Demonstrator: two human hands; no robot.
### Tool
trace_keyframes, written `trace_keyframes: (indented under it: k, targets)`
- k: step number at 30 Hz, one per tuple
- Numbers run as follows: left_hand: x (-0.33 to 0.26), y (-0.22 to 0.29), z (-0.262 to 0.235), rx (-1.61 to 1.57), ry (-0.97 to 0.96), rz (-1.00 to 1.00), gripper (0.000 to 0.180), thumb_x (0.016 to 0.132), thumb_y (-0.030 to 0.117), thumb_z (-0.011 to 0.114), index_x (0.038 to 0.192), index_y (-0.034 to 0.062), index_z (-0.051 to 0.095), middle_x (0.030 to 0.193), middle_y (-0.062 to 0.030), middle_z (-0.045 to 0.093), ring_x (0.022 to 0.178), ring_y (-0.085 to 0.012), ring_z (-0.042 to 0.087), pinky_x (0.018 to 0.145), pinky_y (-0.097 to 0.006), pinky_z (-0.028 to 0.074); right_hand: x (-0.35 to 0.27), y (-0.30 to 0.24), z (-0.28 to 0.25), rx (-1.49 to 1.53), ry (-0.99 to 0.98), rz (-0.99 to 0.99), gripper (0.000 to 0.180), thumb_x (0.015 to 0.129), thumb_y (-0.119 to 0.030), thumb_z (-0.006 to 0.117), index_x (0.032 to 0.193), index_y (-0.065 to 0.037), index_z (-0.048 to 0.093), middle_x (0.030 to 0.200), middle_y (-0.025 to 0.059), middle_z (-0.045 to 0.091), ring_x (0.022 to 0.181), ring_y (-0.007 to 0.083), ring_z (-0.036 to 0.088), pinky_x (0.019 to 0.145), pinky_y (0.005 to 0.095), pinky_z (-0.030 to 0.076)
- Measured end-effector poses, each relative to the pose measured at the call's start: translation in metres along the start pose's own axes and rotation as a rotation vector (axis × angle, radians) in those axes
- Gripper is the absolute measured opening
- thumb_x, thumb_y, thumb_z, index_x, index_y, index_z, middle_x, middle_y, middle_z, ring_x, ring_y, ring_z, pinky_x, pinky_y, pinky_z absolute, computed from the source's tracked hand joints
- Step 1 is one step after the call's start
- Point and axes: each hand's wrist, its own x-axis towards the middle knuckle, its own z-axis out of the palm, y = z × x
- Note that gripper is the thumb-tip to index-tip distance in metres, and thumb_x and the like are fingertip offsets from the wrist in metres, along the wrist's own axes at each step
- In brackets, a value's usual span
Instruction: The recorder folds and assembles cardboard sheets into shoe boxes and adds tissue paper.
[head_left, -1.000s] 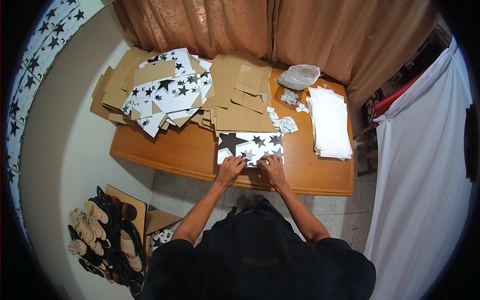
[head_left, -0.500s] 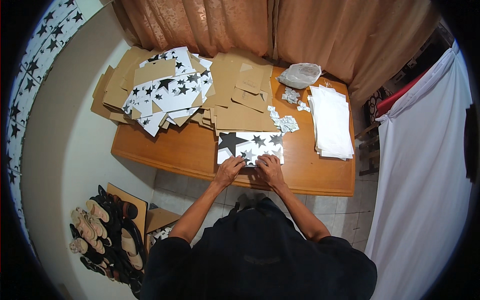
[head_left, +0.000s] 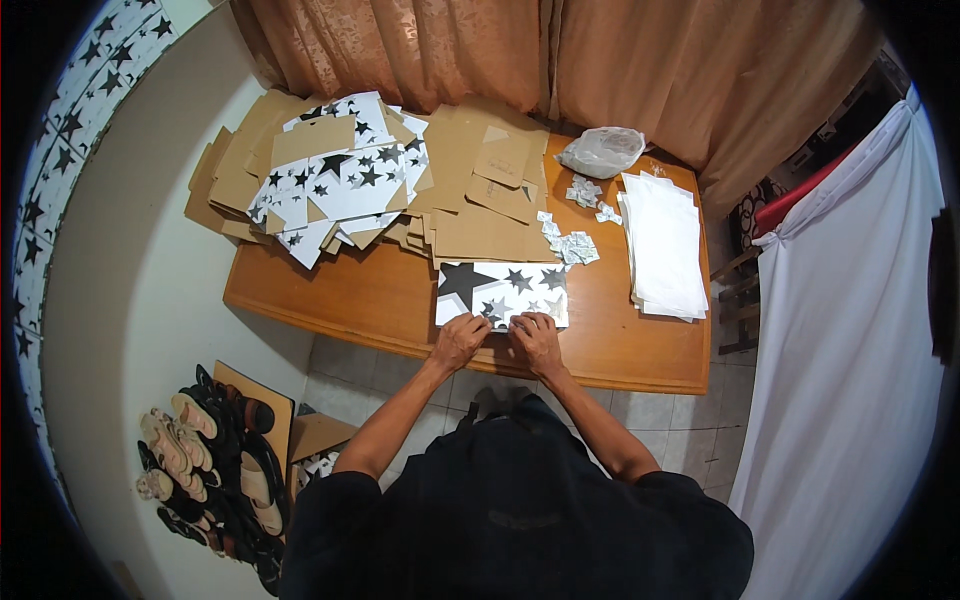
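A white cardboard box (head_left: 510,284) printed with black and grey stars lies near the front edge of the wooden table (head_left: 330,312). My left hand (head_left: 459,341) is on the left part of its near edge, fingers curled over the rim. On the same edge, a little to the right, my right hand (head_left: 536,343) grips with bent fingers. The thumbs and the underside of the near edge are hidden from above. Just beyond the box lie flat brown cardboard pieces (head_left: 487,237).
A pile of star-printed card pieces (head_left: 340,195) covers the back left. At right are a stack of white paper sheets (head_left: 663,245), small crumpled packets (head_left: 577,248) and a clear plastic bag (head_left: 602,151). Shoes (head_left: 215,470) hang or stand at lower left; a white cloth (head_left: 840,330) hangs right.
My right hand has shifted very slightly left along the box's near edge. The left hand and the box stay almost in place.
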Motion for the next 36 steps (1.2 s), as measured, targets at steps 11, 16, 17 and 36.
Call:
trace_keyframes:
  k: [11,16,17,36]
  targets:
    - [0.001,-0.001,-0.001,-0.088,-0.088,-0.06,0.029,0.077,0.004,0.075,0.106,0.0026,0.069,0.1,-0.0092,0.065,0.1,-0.0267,0.063,0.092,-0.041,0.052,-0.002,-0.001,0.004,-0.05,0.087,-0.027,0.045,0.067,-0.013,0.082,0.109,-0.006,0.067,0.118,0.0076,0.065,0.114,0.0286,0.058,0.099,0.0459,0.046]
    - [-0.01,0.0,0.003,0.001,-0.024,-0.12,0.029,0.084,0.004,0.072,0.114,0.0026,0.07,0.117,-0.0138,0.067,0.125,-0.0314,0.059,0.11,-0.047,0.044,-0.001,-0.007,0.0,-0.037,0.045,0.016,0.04,0.071,-0.012,0.079,0.109,-0.006,0.067,0.117,0.0069,0.065,0.114,0.0276,0.059,0.1,0.0464,0.045]
    - [-0.016,-0.004,0.011,-0.04,-0.023,-0.155,0.029,0.087,0.004,0.071,0.116,0.0026,0.07,0.123,-0.0151,0.067,0.131,-0.0325,0.056,0.115,-0.049,0.04,-0.001,-0.007,0.001,-0.059,0.062,0.008,0.04,0.071,-0.012,0.079,0.108,-0.006,0.067,0.116,0.0066,0.065,0.114,0.0272,0.058,0.1,0.0468,0.045]
    - [0.002,-0.016,-0.007,0.059,-0.14,0.038,0.025,0.081,0.008,0.068,0.105,0.0032,0.071,0.085,-0.0058,0.064,0.083,-0.0234,0.066,0.071,-0.037,0.054,0.005,-0.011,0.009,-0.071,0.07,0.058,0.033,0.077,-0.016,0.078,0.107,-0.01,0.067,0.107,0.0059,0.063,0.101,0.0257,0.058,0.096,0.0446,0.044]
